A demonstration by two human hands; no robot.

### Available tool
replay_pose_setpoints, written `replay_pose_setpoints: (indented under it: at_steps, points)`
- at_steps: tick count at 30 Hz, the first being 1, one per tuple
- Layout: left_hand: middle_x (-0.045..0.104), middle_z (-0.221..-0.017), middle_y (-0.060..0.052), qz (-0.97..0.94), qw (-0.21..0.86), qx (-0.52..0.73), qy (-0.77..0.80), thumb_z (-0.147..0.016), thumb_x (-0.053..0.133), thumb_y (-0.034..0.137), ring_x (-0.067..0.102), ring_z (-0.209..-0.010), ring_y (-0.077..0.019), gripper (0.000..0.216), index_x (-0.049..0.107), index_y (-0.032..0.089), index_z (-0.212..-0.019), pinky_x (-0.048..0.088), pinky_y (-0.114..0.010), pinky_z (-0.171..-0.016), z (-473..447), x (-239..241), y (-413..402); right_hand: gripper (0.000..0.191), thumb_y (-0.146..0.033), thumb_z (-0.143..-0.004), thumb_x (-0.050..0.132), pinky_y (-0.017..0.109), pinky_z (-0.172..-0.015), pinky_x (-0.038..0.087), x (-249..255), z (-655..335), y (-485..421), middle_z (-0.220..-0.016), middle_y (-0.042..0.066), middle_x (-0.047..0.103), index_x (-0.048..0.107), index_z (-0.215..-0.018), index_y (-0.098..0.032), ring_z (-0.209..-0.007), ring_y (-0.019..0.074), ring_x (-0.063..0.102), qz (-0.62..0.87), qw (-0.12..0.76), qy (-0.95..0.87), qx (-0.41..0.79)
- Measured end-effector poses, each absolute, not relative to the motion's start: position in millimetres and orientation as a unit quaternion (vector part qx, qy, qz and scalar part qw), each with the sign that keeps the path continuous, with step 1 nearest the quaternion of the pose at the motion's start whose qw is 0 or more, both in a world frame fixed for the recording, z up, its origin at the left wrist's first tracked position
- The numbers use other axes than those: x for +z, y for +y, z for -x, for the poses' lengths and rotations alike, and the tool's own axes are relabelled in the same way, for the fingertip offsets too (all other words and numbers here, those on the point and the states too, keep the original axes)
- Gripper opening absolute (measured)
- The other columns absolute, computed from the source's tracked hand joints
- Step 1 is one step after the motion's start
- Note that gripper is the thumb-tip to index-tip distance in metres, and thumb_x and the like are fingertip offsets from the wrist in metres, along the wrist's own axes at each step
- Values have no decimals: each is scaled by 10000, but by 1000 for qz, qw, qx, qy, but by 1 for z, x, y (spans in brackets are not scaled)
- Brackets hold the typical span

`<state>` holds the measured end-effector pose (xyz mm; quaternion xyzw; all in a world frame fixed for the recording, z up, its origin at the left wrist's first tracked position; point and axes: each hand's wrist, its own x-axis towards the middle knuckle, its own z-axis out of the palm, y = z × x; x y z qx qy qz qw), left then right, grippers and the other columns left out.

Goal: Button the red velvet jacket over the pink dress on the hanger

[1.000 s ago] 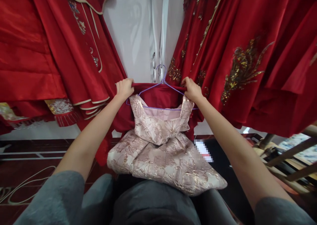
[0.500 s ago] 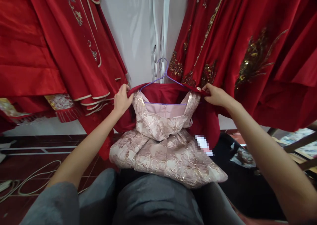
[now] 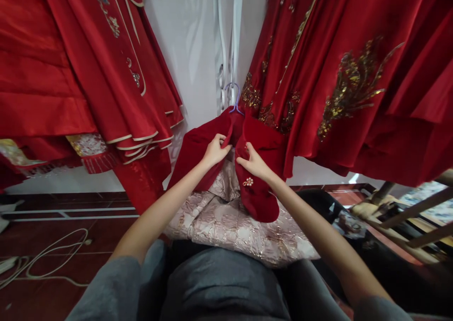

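A dark red velvet jacket [image 3: 201, 149] lies over the shoulders of a pink brocade dress [image 3: 240, 236], both on a purple hanger [image 3: 235, 97]. My left hand [image 3: 216, 151] is closed on the jacket's left front edge, near the neckline. My right hand [image 3: 255, 163] grips the opposite front edge, with thumb and fingers closed on the cloth. Just below it a flower-shaped brooch [image 3: 248, 182] shows on the red velvet. A narrow gap between the two edges reveals the dress bodice. The dress's lower part lies bunched across my lap.
Red garments with gold trim [image 3: 88, 76] hang on the left, and a red gown with sequins [image 3: 350, 85] hangs on the right. A white cable [image 3: 53, 250] lies on the tiled floor. Wooden bars [image 3: 417, 217] and a small plastic bag [image 3: 348, 224] are at the right.
Both hands have come inward from the shoulders, bringing the velvet jacket's front edges over the bodice. The jacket now covers the dress's straps and most of the hanger.
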<state>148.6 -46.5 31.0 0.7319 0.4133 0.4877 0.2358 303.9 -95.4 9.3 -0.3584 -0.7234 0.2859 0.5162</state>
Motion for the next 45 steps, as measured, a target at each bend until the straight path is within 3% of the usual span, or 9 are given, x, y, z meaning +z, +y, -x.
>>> replay_pose_setpoints:
  at_steps: [5,8,11,15,22,27,33,39,45]
  points:
    - [636,-970,-24,-729,334,478,359,-605,758,180,620,-846,-165,540,500,200,-1079,479,-312,-800,-126,16,-48,660,-268,-719,632,405,-918,499,-1,-302,-94,-1144,91,537,243,-1253,-254,-1027,228,592,360,569,-700,238]
    - [639,-952,-34,-689,400,509,326,-571,796,201,630,-900,-169,625,487,186,-1114,482,-322,-856,-125,10,-56,587,-243,-715,627,383,-854,524,-3,-298,-96,-1178,88,511,322,-1215,-261,-961,209,593,366,568,-709,202]
    - [658,-946,-48,-662,435,529,305,-608,784,261,645,-918,-166,554,515,184,-1086,487,-337,-890,-127,5,-65,480,-270,-752,597,335,-723,558,-3,-295,-97,-1213,84,495,389,-1185,-262,-867,173,592,360,557,-713,228]
    - [698,-906,-64,-642,390,564,343,-657,750,325,665,-903,-180,321,581,179,-887,500,-339,-882,-129,3,-72,340,-386,-853,511,299,-620,589,-3,-296,-96,-1138,56,521,458,-1170,-276,-846,159,590,342,560,-703,274]
    - [719,-813,-62,-640,338,584,367,-668,724,276,692,-791,-192,164,609,178,-733,542,-342,-801,-138,10,-73,318,-485,-881,496,301,-599,616,0,-299,-97,-1079,48,566,520,-1112,-268,-900,180,612,332,573,-701,263]
    - [720,-828,-48,-722,260,534,354,-718,648,203,698,-780,-185,58,629,195,-772,561,-330,-770,-142,14,-75,313,-487,-887,499,314,-624,616,5,-302,-103,-1054,54,612,553,-1093,-257,-926,198,630,347,568,-710,230]
    - [717,-838,-35,-770,207,500,339,-739,598,171,695,-782,-166,104,638,195,-831,556,-280,-739,-141,20,-82,278,-448,-887,528,310,-638,609,8,-303,-101,-1023,60,649,577,-1056,-233,-897,197,659,363,575,-705,200]
    - [719,-845,-26,-803,151,471,332,-774,604,246,687,-786,-155,109,647,176,-846,539,-254,-730,-141,28,-84,302,-444,-832,616,291,-649,628,8,-304,-99,-1031,54,636,686,-996,-200,-818,170,690,348,620,-672,208]
    - [726,-833,-31,-806,135,462,345,-768,625,251,689,-783,-163,107,661,174,-834,530,-246,-707,-143,27,-78,306,-400,-803,667,332,-761,626,8,-307,-98,-1030,52,674,724,-1036,-210,-820,177,705,363,627,-658,205]
